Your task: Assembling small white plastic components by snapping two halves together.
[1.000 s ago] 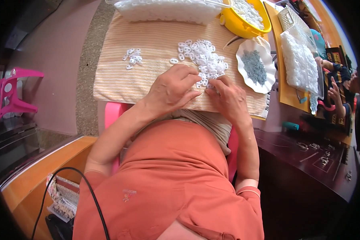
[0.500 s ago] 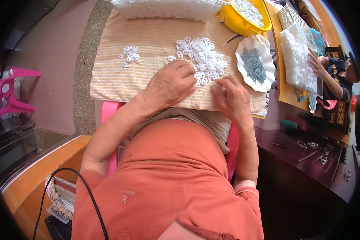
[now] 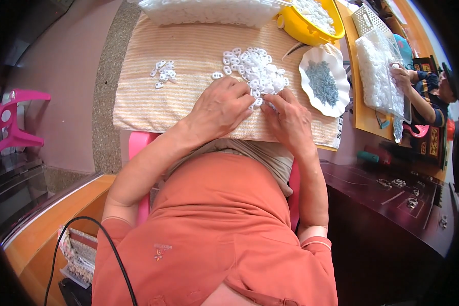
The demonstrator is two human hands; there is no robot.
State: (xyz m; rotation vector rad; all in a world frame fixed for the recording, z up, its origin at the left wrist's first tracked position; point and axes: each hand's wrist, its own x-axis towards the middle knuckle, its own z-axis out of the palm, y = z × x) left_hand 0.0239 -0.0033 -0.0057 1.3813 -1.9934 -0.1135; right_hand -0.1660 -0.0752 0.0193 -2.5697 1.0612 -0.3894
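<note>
My left hand (image 3: 220,108) and my right hand (image 3: 289,118) rest side by side on a striped tan cloth (image 3: 188,56), fingertips meeting at the near edge of a heap of small white plastic rings (image 3: 255,71). Both hands pinch at small white pieces between the fingers; the pieces are mostly hidden by the fingers. A smaller cluster of white rings (image 3: 163,73) lies to the left on the cloth. A white scalloped dish (image 3: 311,58) of small grey metal parts (image 3: 323,81) sits just right of the heap.
A yellow bowl (image 3: 311,31) of white pieces and a long white tray (image 3: 209,11) stand at the far edge. Another person's hand (image 3: 403,76) works at a white basket (image 3: 377,66) to the right. A pink stool (image 3: 10,122) stands at the left, a dark wooden surface (image 3: 392,204) at the right.
Both hands stay at the near edge of the heap, with only slight finger movement. The view has shifted a little.
</note>
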